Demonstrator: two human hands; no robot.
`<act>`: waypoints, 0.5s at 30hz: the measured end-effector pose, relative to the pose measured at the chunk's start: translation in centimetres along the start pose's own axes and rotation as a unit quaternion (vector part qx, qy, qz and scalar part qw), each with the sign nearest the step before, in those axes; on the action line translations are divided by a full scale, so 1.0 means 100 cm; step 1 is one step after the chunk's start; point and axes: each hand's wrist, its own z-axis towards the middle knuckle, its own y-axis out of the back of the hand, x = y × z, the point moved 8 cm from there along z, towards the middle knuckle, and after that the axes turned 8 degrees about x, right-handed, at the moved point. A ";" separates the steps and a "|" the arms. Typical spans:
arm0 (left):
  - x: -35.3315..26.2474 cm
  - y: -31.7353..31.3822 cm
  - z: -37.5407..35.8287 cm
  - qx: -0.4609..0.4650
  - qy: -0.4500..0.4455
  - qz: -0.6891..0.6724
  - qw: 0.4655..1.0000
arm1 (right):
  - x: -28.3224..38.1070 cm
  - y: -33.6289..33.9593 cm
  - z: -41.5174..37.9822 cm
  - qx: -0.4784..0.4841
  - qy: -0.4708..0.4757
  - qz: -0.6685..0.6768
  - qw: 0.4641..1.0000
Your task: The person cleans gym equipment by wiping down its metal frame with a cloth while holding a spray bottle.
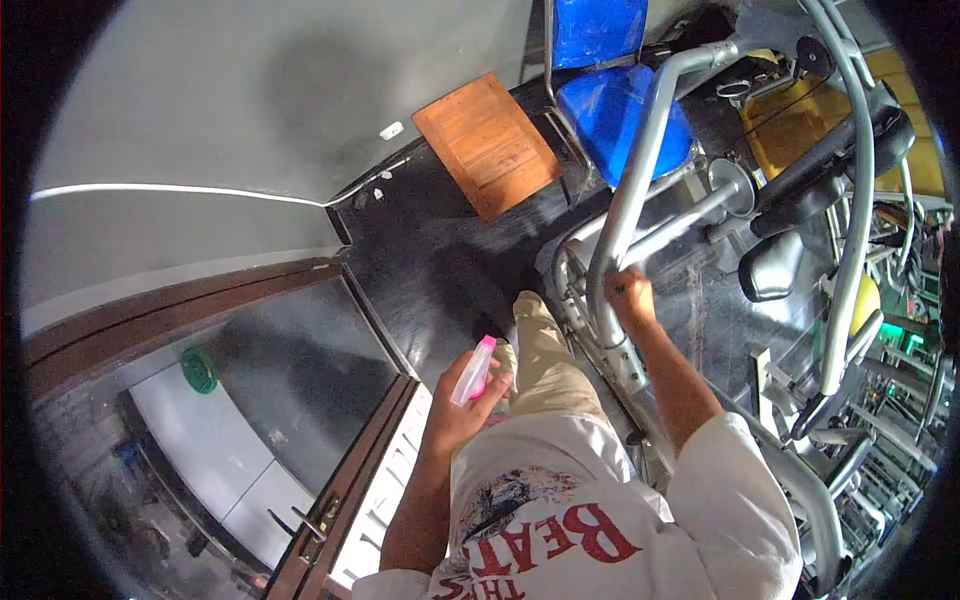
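In my left hand (pixel 462 408), held low in front of my body, is a small translucent spray bottle (pixel 474 374) with a pink top. My fingers wrap round it. My right hand (pixel 630 296) is closed and up against the thick silver tube (pixel 606 262) of a gym machine. A pale patch shows just beyond those fingers, perhaps a cloth, but what they hold is hidden. The machine's round plate (pixel 732 186) and black pads (pixel 775 265) lie farther to the right.
A wooden stool (pixel 488 145) and a blue chair (pixel 625 115) stand by the grey wall (pixel 200 110). To the left is a brown-framed glass door (pixel 345 480) with a handle. More gym equipment (pixel 890 440) crowds the right side.
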 end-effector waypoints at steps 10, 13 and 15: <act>-0.005 0.013 -0.011 0.011 -0.014 -0.042 0.999 | 0.003 0.013 -0.001 0.284 0.065 -0.101 0.951; -0.007 0.015 -0.003 0.005 -0.019 -0.013 1.000 | -0.035 0.038 0.091 0.129 0.076 0.002 0.989; -0.002 0.014 -0.001 0.000 -0.005 -0.008 1.000 | 0.008 0.089 0.128 -0.041 0.111 0.023 0.993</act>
